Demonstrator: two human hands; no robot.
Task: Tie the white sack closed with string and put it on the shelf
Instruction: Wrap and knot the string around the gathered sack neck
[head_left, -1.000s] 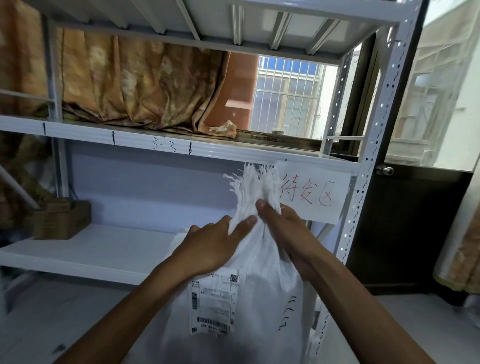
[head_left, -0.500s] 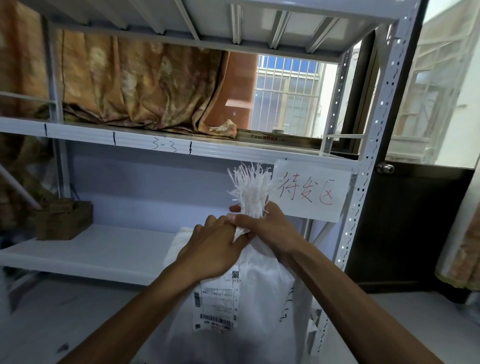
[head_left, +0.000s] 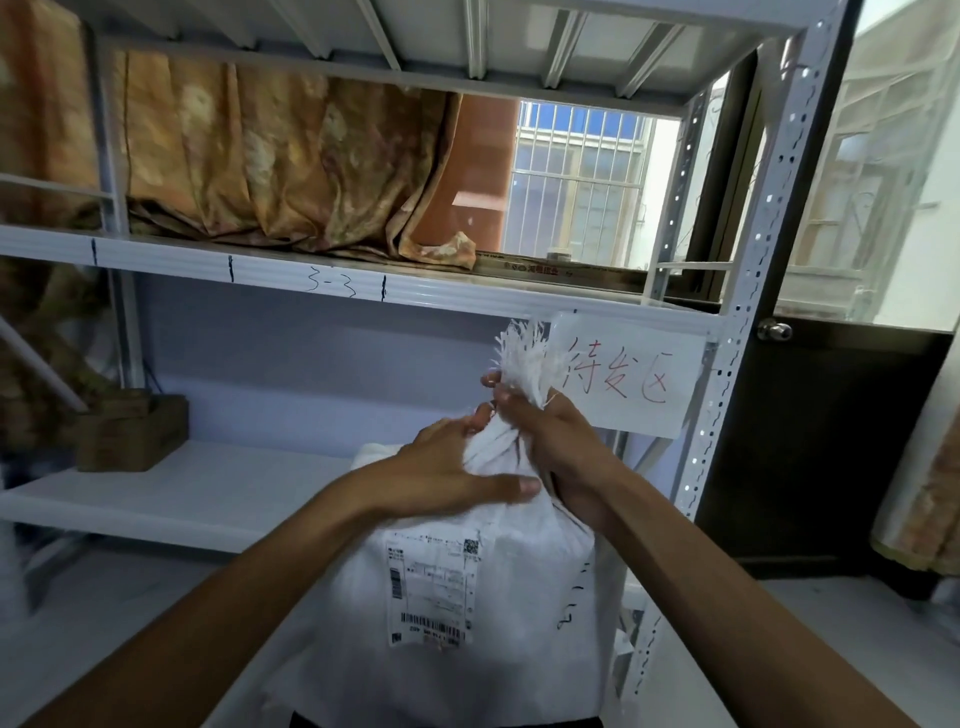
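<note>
1. A white metal shelf unit is being faced. On its lower shelf, a cardboard box is sitting towards the back left corner. A paper sign is hanging at the front right corner. The sack is likely to be caught on the upright there, or the sign torn off, if it is swung in carelessly.
2. The white sack is being held upright in front of the lower shelf's front edge, near its right corner, and is not yet being rested on it. Its base is out of view. It looks full, so it may slump or tip sideways if it is supported only at the neck.
3. The right hand is being wrapped tightly round the gathered neck, just below the frayed fringe. If this hold is relaxed, the gathers are likely to spring open.
4. The left hand is being pressed flat against the sack's shoulder, with the thumb stretched straight and the fingertips touching the neck. Nothing is being pinched by it.
5. No string can be made out, only loose threads from the fringe. One hand will probably need to be freed to fetch or wind the string, and the neck is most at risk then. A knot tied too close to the fringe could slip off.
</note>
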